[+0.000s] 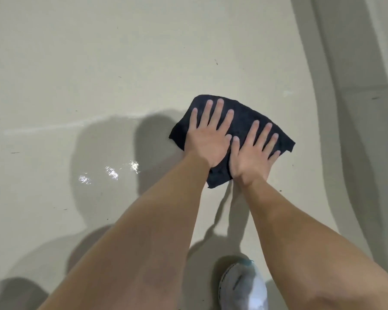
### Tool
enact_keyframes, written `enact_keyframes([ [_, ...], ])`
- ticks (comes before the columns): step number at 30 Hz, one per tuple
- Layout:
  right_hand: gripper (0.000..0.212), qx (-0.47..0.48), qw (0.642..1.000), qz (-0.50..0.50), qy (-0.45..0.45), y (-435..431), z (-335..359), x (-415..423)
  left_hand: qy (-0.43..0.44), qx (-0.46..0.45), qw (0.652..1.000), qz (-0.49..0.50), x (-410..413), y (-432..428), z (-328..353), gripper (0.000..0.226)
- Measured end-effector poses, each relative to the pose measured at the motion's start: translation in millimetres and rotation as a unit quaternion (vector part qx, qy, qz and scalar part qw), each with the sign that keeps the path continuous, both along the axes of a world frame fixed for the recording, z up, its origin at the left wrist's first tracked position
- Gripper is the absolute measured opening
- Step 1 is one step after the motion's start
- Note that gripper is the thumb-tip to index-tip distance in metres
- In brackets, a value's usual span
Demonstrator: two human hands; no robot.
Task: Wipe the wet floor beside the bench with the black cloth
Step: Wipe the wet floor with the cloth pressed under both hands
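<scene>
Here the left hand (207,139) and right hand (250,157) press flat on the black cloth (244,126), fingers (218,113) straight, gripping nothing — the glinting wet patch (112,173) of floor (76,63) lies left of the cloth, nearer the left hand — while the pale band (356,108) right of it, probably the bench, is cut off.

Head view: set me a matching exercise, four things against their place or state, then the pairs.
Things: 1 black cloth; 2 wet sheen; 3 white shoe; 4 right hand.
Places: A bottom edge of the frame; B spread flat on the floor; C pressing the cloth's right part, fingers straight; D left of the cloth.
Pairs: 1-B; 2-D; 3-A; 4-C.
</scene>
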State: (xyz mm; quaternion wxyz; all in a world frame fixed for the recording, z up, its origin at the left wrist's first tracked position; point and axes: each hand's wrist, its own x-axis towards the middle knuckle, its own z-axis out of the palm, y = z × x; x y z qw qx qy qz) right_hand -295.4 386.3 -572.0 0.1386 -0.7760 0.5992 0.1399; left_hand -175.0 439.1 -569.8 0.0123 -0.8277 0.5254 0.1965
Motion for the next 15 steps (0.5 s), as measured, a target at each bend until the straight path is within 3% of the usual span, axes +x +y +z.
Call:
enact_keyframes([
  [7,0.072,0.031,0.984,-0.176,0.004,108.2,8.9,-47.3,0.030,-0.020,0.988,-0.149,-49.1,69.7,-2.4,0.062],
  [11,0.075,0.049,0.993,-0.105,-0.004,142.5,9.5,-23.5,0.021,-0.049,0.988,-0.147,-4.8,86.7,-3.7,0.060],
  [15,0.073,0.028,0.999,0.007,-0.032,85.7,2.5,-22.4,0.007,-0.029,0.995,-0.099,6.7,53.5,-5.9,0.062],
])
